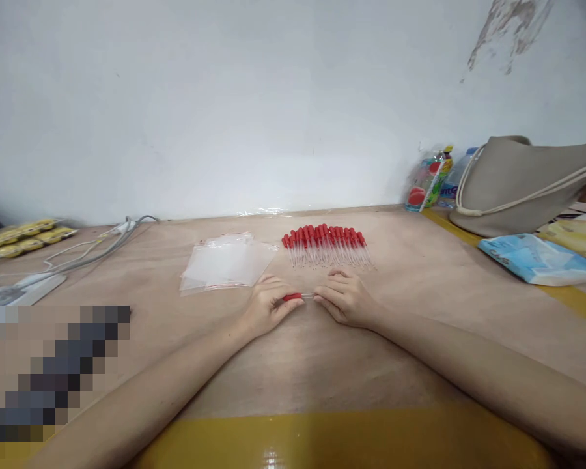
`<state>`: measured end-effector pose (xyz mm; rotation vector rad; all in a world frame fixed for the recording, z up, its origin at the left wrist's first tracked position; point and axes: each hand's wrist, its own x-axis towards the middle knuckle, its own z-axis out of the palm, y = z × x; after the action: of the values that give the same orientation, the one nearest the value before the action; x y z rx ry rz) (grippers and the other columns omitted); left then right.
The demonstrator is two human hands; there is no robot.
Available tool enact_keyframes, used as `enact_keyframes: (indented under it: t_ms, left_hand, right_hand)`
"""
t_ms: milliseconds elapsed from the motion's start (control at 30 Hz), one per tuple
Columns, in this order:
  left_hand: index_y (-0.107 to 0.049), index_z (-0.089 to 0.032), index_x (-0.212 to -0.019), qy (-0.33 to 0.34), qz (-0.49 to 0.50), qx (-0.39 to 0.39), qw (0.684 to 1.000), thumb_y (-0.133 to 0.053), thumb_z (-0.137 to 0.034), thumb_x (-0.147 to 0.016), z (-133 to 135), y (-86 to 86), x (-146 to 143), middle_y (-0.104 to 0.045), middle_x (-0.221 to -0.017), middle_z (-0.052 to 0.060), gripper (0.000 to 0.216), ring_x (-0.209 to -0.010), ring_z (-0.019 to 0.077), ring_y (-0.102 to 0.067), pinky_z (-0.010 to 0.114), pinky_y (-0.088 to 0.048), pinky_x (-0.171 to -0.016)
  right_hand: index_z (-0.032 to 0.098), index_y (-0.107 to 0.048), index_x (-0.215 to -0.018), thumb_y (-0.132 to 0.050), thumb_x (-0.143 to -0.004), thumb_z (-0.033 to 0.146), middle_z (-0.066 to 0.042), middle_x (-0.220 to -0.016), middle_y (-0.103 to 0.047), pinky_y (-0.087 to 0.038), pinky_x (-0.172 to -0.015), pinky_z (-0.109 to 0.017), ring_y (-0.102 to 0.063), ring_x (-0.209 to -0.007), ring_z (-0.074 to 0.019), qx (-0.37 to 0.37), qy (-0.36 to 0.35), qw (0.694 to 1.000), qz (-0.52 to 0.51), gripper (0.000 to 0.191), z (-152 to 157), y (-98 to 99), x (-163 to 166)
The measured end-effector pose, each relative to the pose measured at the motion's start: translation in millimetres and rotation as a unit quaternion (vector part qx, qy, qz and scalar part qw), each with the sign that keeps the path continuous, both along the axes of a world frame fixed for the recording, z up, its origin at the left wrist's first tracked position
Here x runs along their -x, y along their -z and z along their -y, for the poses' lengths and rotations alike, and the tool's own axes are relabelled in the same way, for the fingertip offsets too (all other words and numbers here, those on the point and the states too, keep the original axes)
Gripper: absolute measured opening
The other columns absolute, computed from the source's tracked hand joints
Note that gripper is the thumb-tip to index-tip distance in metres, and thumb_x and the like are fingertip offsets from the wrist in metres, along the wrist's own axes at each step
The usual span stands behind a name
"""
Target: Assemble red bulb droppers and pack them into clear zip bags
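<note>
Both my hands rest on the wooden table [410, 293] and hold one dropper [297, 297] between them. My left hand [268, 305] pinches its red bulb end. My right hand [344, 298] pinches the clear tube end. Just beyond my hands lies a row of several droppers with red bulbs [327, 245]. To the left of that row sits a small stack of clear zip bags [227, 264].
A beige bag [517, 185] and snack packets with bottles [432, 179] stand at the back right. A blue tissue pack [534, 258] lies on the right. Cables [97, 251], a grey device [24, 290] and yellow packets [24, 236] occupy the left. Yellow tape [332, 440] edges the table front.
</note>
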<state>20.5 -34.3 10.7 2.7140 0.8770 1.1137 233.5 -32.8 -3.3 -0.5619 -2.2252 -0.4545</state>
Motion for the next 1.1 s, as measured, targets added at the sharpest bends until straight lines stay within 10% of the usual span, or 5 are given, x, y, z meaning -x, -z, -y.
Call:
enact_keyframes:
  t_ms: [700, 1100]
  left_hand:
    - [-0.064, -0.022, -0.091, -0.007, -0.048, 0.002, 0.999, -0.054, -0.035, -0.081, -14, 0.8, 3, -0.068, -0.085, 0.002, 0.019, -0.084, 0.0173, -0.060, 0.035, -0.039, -0.085]
    - [-0.052, -0.016, -0.116, -0.352, -0.121, 0.015, 0.928, -0.040, -0.040, -0.086, -46, 9.7, 48, -0.051, -0.121, 0.014, 0.041, -0.116, 0.0292, -0.041, 0.047, -0.031, -0.095]
  right_hand:
    - [0.016, -0.062, -0.073, -0.044, -0.086, 0.026, -0.004, -0.071, -0.060, -0.031, -0.066, -0.030, -0.048, -0.071, -0.0148, 0.035, 0.078, 0.993, 0.079, 0.024, 2, -9.6, 5]
    - [0.015, -0.064, -0.073, -0.045, -0.080, 0.024, -0.007, -0.068, -0.063, -0.039, -0.060, -0.028, -0.056, -0.066, -0.0182, 0.255, 0.306, 0.907, -0.136, 0.022, -68, -24.8, -7]
